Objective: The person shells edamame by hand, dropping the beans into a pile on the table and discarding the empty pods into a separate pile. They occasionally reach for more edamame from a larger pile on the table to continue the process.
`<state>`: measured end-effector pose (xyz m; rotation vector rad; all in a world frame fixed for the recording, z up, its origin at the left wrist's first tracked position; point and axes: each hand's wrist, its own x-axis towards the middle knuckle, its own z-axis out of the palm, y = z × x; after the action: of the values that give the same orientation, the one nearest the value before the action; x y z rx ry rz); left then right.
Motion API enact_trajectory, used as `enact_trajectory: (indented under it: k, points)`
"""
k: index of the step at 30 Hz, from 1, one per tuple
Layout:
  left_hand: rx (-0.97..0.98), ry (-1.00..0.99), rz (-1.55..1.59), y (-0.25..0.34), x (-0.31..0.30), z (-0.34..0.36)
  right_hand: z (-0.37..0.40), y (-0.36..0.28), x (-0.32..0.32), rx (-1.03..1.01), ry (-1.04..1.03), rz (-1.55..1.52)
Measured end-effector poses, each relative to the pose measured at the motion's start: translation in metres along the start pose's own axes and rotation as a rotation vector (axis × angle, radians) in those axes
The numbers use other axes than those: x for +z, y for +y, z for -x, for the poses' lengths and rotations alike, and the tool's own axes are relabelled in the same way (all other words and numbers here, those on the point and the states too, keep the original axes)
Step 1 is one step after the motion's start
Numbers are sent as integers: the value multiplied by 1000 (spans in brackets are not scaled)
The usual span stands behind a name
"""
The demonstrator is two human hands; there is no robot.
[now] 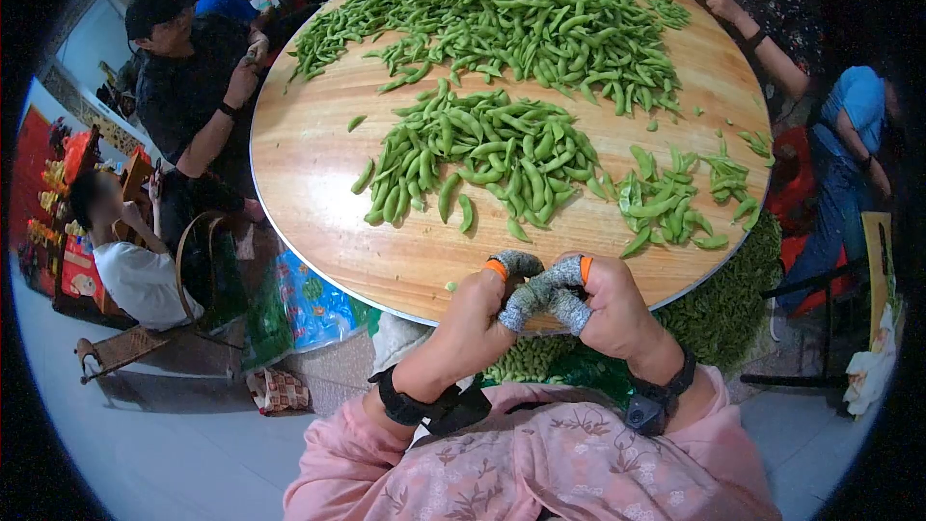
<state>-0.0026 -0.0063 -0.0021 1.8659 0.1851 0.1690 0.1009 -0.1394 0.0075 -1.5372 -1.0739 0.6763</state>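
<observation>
My left hand [485, 304] and my right hand [608, 304] meet at the near edge of the round wooden table [318, 174]. Grey finger covers with orange bands wrap their fingers. The fingertips are pressed together; whatever they pinch is hidden. Just beyond them lies a smaller heap of green pods [482, 140], with a large pod pile [521, 14] behind it. Flatter, loose pods [670, 203] are scattered to the right. Below my hands, shelled beans [526, 362] show in a container partly hidden by my wrists.
A person in a black cap [178, 68] is at the table's left, another [772, 19] at its right. A seated person in white [135, 270] is farther left. Many pods or shells [733, 289] lie below the table's right edge. A blue bag [313, 304] lies lower left.
</observation>
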Motion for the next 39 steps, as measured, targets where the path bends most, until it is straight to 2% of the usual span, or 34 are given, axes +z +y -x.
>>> enact_trajectory:
  k: [1,2,3,4,5,6,7,8,10,11,12,13,14,16,17,19,20,22,23,24,26,30,33,35,39]
  points:
    - [84,41,-33,-2,2,1,0,3,1,2,0,0]
    - [82,41,-31,0,4,3,1,7,3,53,5,-159]
    - [-13,56,146,3,7,5,2,9,4,103,11,-317]
    - [-108,70,322,6,8,6,1,9,4,103,11,-317]
    - [-107,69,321,9,9,7,1,9,3,143,-10,-436]
    - [-153,67,447,11,8,9,1,9,3,183,-29,-554]
    - [-199,63,574,12,8,9,0,11,2,184,-26,-555]
    - [-199,62,574,11,7,10,0,15,1,145,-8,-506]
    - [-173,53,657,7,2,10,-2,15,-3,99,4,-456]
    - [-171,57,654,3,1,10,-1,13,-7,100,138,-402]
    - [-65,105,660,-1,2,10,0,12,-11,102,272,-346]
    - [41,151,664,-4,3,11,3,12,-13,116,281,-364]
    - [42,152,665,-5,3,11,6,11,-11,115,281,-363]
    - [66,149,637,-7,6,11,14,11,-7,336,184,-688]
    - [64,143,641,-5,9,10,15,11,-2,352,172,-760]
    - [-26,95,443,1,12,10,16,14,1,313,169,-745]
    - [-27,96,441,2,10,11,15,15,3,271,160,-728]
    - [-24,1,39,2,4,13,14,17,6,247,143,-657]
    - [22,73,-122,3,6,13,14,18,7,225,129,-582]
    - [18,77,-122,6,5,13,14,15,8,227,125,-583]
    - [139,122,-500,10,3,12,14,8,7,236,143,-661]
    - [134,64,-566,8,3,11,17,8,2,259,135,-654]
    - [210,115,-588,4,3,11,17,9,2,262,114,-696]
    - [229,45,-620,1,1,12,16,11,4,267,112,-653]
    - [254,53,-634,-2,2,12,15,12,7,287,126,-664]
